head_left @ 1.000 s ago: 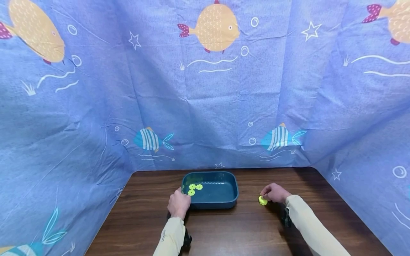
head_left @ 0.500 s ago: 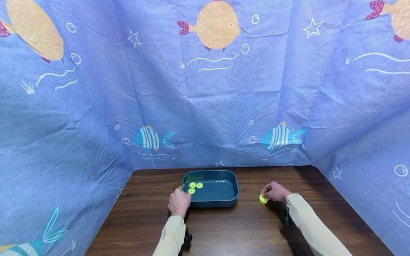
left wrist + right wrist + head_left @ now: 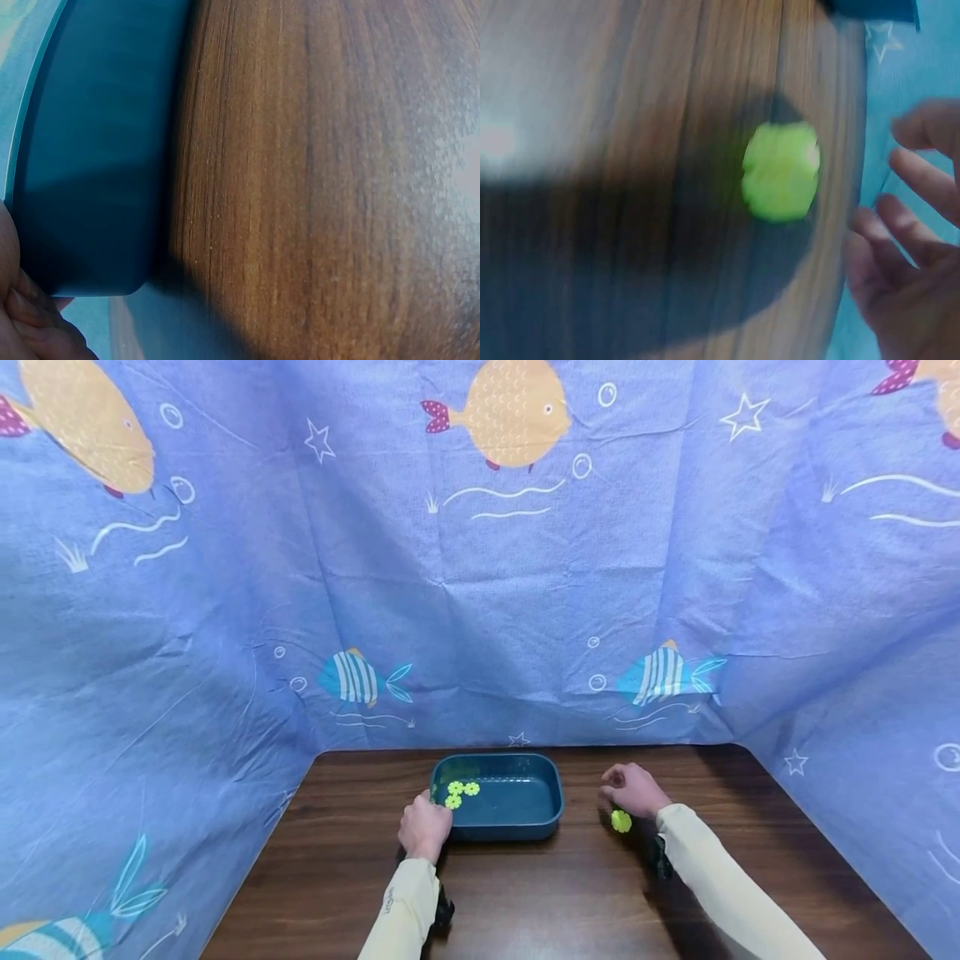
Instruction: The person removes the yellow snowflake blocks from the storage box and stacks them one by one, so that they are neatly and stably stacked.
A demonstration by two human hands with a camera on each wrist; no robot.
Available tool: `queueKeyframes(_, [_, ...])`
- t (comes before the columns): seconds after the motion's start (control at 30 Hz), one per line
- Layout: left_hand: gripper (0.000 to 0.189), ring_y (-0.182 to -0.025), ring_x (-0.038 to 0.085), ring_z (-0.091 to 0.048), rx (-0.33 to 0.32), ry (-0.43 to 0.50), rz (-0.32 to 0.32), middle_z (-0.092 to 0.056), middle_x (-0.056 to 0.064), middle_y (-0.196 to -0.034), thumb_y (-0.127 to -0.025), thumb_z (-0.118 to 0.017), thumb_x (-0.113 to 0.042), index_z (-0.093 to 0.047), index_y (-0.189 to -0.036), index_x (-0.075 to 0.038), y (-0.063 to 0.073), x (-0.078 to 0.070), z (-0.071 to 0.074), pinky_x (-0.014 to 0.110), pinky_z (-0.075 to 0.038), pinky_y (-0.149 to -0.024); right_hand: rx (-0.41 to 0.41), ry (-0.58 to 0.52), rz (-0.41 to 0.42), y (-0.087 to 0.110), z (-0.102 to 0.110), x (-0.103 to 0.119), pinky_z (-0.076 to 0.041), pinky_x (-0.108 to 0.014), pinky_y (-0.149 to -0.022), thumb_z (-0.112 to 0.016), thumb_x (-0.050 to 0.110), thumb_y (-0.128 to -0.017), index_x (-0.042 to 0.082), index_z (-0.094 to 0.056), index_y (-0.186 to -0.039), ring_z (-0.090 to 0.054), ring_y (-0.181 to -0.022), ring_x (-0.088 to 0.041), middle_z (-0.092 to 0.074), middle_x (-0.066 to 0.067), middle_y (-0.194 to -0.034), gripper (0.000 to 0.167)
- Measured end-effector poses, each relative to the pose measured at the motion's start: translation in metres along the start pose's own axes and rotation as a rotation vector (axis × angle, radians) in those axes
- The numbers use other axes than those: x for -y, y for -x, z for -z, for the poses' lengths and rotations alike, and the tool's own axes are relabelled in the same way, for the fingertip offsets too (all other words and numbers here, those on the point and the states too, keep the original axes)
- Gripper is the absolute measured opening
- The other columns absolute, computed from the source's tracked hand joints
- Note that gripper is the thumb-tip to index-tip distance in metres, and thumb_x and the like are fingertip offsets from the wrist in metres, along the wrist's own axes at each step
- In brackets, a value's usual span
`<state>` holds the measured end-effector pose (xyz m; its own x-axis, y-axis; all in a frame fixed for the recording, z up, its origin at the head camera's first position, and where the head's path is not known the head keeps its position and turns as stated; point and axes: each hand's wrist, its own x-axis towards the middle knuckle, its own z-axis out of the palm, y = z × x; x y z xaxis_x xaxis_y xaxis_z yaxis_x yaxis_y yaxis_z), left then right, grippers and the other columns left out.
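A dark teal rectangular tray [image 3: 498,832] sits on the table, with several yellow-green flower-shaped pieces [image 3: 456,788] lying in its left part. My left hand [image 3: 424,828] grips the tray's near left corner; in the left wrist view the fingers [image 3: 37,322] curl at the end of its rim. To the right of the tray, another yellow-green flower-shaped piece [image 3: 621,821] lies on the table. It looks thick and blurred in the right wrist view, so I cannot tell if it is a stack. My right hand [image 3: 636,789] hovers just beyond it, fingers loosely bent and holding nothing.
The dark brown wooden table [image 3: 525,902] ends at a blue cloth [image 3: 495,610] printed with fish, which hangs behind and on both sides. Black wrist devices [image 3: 660,857] sit under both forearms.
My right hand has let go of the yellow-green piece and moved slightly away from it. The piece stays on the table. My left hand keeps its grip on the tray. The head view has tilted slightly.
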<state>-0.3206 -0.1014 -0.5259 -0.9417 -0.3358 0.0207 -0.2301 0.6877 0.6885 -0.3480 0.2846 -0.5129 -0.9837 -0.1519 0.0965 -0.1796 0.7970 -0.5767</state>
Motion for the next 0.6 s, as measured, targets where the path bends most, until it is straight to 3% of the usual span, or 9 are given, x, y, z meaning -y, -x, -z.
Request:
queueKeyframes(0.17, [0.037,-0.088,0.035,-0.067,-0.004,-0.002,0.002,-0.072,0.021,-0.108,-0.088,-0.058,-0.016,-0.069,-0.122,-0.004,-0.002,-0.002,0.001,0.056,-0.054,-0.074,-0.183,0.033,0.09,-0.021,-0.012,0.032,-0.053,-0.046,-0.084,-0.065,0.017,-0.091,0.006,-0.072,-0.101,-0.062,-0.093,-0.026,-0.062,-0.013,-0.103,0.016])
queueKeyframes(0.3, [0.036,-0.087,0.036,-0.067,-0.014,0.003,-0.008,-0.073,0.021,-0.106,-0.088,-0.058,-0.014,-0.069,-0.119,-0.003,-0.003,-0.001,0.001,0.055,-0.054,-0.073,-0.23,0.058,0.166,-0.04,-0.027,0.077,-0.052,-0.043,-0.084,-0.067,0.017,-0.088,0.009,-0.071,-0.097,-0.062,-0.091,-0.025,-0.062,-0.01,-0.101,0.013])
queueKeyframes(0.43, [0.043,-0.094,0.039,-0.068,-0.009,0.006,0.001,-0.071,0.024,-0.117,-0.089,-0.059,-0.014,-0.066,-0.129,-0.001,-0.003,-0.001,0.0,0.057,-0.054,-0.08,-0.115,0.104,0.212,-0.053,-0.051,0.123,-0.053,-0.044,-0.087,-0.067,0.017,-0.088,0.009,-0.072,-0.101,-0.064,-0.096,-0.025,-0.067,-0.008,-0.101,0.016])
queueKeyframes(0.53, [0.047,-0.098,0.039,-0.068,-0.011,0.002,0.014,-0.069,0.025,-0.122,-0.09,-0.06,-0.015,-0.063,-0.135,0.0,-0.002,-0.001,-0.001,0.057,-0.054,-0.085,0.043,0.123,0.191,-0.056,-0.077,0.15,-0.053,-0.045,-0.093,-0.063,0.017,-0.092,0.006,-0.074,-0.109,-0.065,-0.104,-0.027,-0.068,-0.011,-0.11,0.023])
queueKeyframes(0.6, [0.044,-0.094,0.037,-0.068,-0.018,0.003,0.012,-0.071,0.024,-0.118,-0.089,-0.062,-0.016,-0.065,-0.13,0.0,-0.001,-0.002,-0.002,0.056,-0.055,-0.083,0.135,0.115,0.172,-0.056,-0.095,0.164,-0.052,-0.047,-0.098,-0.058,0.017,-0.096,0.002,-0.073,-0.117,-0.064,-0.113,-0.03,-0.068,-0.016,-0.118,0.03])
